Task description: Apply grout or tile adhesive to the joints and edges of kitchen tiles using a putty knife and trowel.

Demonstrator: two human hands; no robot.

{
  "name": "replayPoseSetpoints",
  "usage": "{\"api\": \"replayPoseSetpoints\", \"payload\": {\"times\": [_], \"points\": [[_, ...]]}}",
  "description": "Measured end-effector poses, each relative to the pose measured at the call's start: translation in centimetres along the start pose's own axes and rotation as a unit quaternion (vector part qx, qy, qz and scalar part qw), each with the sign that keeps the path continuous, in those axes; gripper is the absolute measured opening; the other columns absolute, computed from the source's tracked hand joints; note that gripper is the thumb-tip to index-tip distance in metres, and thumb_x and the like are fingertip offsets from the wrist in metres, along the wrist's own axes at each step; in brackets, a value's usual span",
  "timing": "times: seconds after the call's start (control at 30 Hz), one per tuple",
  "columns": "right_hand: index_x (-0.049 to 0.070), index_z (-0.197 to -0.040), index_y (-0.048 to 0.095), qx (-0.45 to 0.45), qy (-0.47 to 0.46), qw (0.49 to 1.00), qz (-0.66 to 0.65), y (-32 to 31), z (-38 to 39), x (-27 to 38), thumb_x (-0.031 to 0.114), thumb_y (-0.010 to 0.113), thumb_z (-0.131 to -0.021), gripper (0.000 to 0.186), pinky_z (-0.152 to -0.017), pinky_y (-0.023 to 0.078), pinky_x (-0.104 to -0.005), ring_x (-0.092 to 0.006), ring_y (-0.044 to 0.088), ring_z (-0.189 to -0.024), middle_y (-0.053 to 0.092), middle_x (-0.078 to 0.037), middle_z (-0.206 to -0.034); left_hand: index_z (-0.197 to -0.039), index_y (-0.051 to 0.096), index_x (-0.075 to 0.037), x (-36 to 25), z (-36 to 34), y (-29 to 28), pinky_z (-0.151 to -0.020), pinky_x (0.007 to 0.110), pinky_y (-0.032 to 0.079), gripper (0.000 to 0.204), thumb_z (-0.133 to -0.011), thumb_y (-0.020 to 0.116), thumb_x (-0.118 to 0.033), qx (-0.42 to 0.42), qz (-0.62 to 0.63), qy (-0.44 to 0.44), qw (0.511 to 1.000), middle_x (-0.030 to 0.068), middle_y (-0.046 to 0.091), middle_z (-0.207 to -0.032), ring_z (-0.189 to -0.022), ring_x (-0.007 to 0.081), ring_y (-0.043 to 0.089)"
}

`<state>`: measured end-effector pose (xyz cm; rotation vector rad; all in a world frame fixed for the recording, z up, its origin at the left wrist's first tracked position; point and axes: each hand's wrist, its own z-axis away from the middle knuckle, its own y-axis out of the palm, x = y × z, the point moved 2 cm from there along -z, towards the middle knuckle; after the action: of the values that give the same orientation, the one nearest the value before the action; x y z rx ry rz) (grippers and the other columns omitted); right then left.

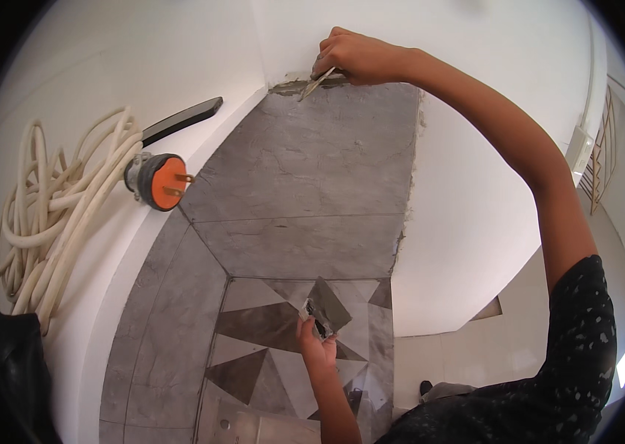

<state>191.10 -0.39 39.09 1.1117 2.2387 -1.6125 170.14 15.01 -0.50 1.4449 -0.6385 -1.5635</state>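
My right hand (346,58) is raised to the top of the grey wall tiles (305,163), its fingers closed on a thin, light-coloured scraper (318,83). The scraper's tip touches the rough grey joint (294,86) between the tile's upper edge and the white wall. Lower down, my left hand (318,345) grips a small square grey plate (333,307) from below. Whitish paste is smeared around the plate's near edge, and a dark part shows by my fingers. The plate is held above the patterned floor.
On the white ledge (109,318) at left lie a coiled cream cable (53,214), an orange two-pronged plug (167,182) and a long black object (183,120). Triangle-patterned tiles (283,385) cover the floor. A white wall (468,244) borders the tiles at right.
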Motion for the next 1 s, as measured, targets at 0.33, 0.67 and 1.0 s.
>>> {"api": "replayPoseSetpoints", "payload": {"times": [0.33, 0.67, 1.0], "points": [[0.005, -0.095, 0.067, 0.048, 0.118, 0.990, 0.053, -3.8, 9.7, -2.1, -0.011, 0.062, -0.068, 0.031, -0.082, 0.044, -0.0295, -0.0192, 0.048, -0.090, 0.059, -0.004, -0.082, -0.114, 0.050, -0.004, 0.4, 0.1, 0.1, -0.059, 0.029, 0.052, 0.032, -0.084, 0.046, -0.012, -0.024, -0.009, 0.010, 1.000, 0.0057, 0.060, -0.100, -0.084, 0.0174, 0.062], [-0.001, -0.090, 0.062, -0.174, 0.137, 0.973, 0.063, -2.2, 12.8, 0.4, 0.004, 0.056, -0.071, 0.020, -0.065, 0.050, -0.0373, -0.0275, 0.058, -0.072, 0.057, -0.013, -0.084, -0.112, 0.051, -0.004, 0.8, 0.6, 0.7, -0.058, 0.029, 0.051, 0.030, -0.084, 0.046, -0.012, -0.001, -0.011, 0.007, 1.000, 0.0060, 0.061, -0.099, -0.082, 0.0182, 0.062], [-0.002, -0.074, 0.057, 0.014, 0.154, 0.953, 0.262, 2.2, 10.9, 7.0, -0.002, 0.054, -0.069, 0.006, -0.052, 0.045, -0.0261, -0.0176, 0.048, -0.070, 0.052, -0.011, -0.084, -0.113, 0.050, -0.003, 1.7, 1.0, 1.5, -0.061, 0.030, 0.054, 0.030, -0.084, 0.045, -0.012, 0.005, -0.007, -0.023, 1.000, 0.0078, 0.060, -0.100, -0.083, 0.0191, 0.063]]}}
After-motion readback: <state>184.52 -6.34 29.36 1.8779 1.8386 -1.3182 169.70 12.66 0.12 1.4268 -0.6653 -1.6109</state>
